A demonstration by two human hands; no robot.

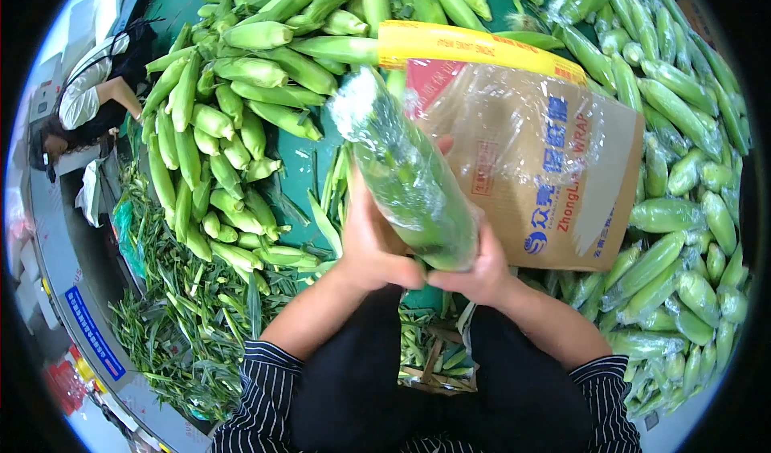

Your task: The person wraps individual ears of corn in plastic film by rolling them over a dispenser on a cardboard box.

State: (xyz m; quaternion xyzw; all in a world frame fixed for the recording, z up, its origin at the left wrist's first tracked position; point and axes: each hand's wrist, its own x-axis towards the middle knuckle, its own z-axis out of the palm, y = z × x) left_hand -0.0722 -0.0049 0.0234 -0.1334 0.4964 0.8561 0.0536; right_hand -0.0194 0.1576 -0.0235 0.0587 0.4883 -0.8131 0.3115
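Note:
Both my hands hold one ear of corn [415, 182], green in its husk and covered in clear cling film. The film bunches up white at its upper left end. My left hand [367, 242] grips it along the left side, thumb near the bottom end. My right hand [476, 266] wraps the lower right side, and its thumb almost meets the other thumb. Behind the ear, to the right, lies a cardboard cling-film box [518, 170] with printed writing. Clear film is spread over the box, below a yellow printed strip [482, 49] at its far edge.
Unwrapped corn ears [229, 121] are heaped at left and across the back. A large pile of film-wrapped corn [680, 212] fills the right. Husk scraps [193, 332] cover the lower left, and a crate [437, 362] with scraps sits between my legs. Another person [96, 85] is at far left.

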